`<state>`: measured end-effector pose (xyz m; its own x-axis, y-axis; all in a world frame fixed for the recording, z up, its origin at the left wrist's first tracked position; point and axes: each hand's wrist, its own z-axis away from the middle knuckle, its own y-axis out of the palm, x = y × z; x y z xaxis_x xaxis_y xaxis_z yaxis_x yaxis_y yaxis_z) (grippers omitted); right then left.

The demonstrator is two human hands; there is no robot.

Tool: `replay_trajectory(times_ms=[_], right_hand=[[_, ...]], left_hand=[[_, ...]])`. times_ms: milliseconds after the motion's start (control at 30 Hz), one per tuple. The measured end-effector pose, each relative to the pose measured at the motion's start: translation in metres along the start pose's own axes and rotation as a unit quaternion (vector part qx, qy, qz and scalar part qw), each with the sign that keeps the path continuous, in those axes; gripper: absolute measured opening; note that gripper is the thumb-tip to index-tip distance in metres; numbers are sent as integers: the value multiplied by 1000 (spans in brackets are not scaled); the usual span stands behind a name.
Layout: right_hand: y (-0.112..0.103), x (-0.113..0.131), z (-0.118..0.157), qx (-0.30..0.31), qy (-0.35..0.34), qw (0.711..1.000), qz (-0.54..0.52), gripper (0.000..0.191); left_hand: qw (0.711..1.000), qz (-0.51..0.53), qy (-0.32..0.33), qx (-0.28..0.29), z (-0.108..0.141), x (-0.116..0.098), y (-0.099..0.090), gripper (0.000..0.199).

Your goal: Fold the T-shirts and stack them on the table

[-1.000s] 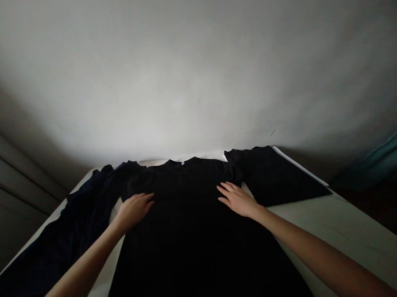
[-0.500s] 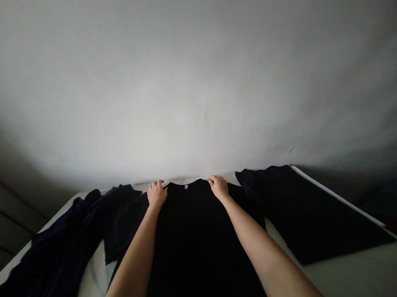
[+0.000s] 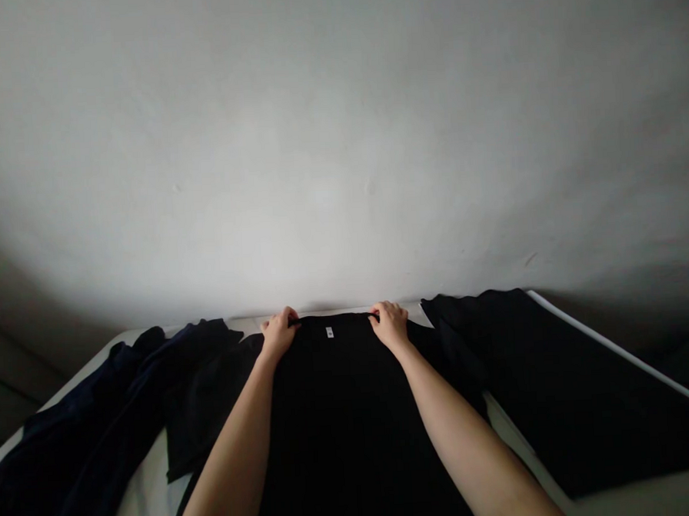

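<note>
A black T-shirt lies spread out in front of me, its neckline at the far side and a small white label inside the collar. My left hand pinches the left end of the neckline. At the right end, my right hand pinches the collar in the same way. Between the two hands the collar edge is stretched nearly straight. The shirt's lower part runs out of view at the bottom, and my forearms cover parts of its sides.
Dark navy garments lie loosely on the left. On the right, a black garment lies flat over a white board-like edge. All rest on a pale covered surface against a grey wall.
Both hands have gone from resting on the shoulders to gripping the collar. The curved neckline has been pulled straight, and the label shows more fully. The view has shifted slightly.
</note>
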<state>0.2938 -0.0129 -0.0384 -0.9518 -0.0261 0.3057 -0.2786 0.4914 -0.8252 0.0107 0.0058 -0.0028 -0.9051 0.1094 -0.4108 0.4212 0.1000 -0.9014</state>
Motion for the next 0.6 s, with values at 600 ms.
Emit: replay_trajectory(times_ms=[600], right_hand=[[-44,51,-3,212,20,975,70,36]], left_hand=[[976,-214,32,15,32,-56,-10,31]])
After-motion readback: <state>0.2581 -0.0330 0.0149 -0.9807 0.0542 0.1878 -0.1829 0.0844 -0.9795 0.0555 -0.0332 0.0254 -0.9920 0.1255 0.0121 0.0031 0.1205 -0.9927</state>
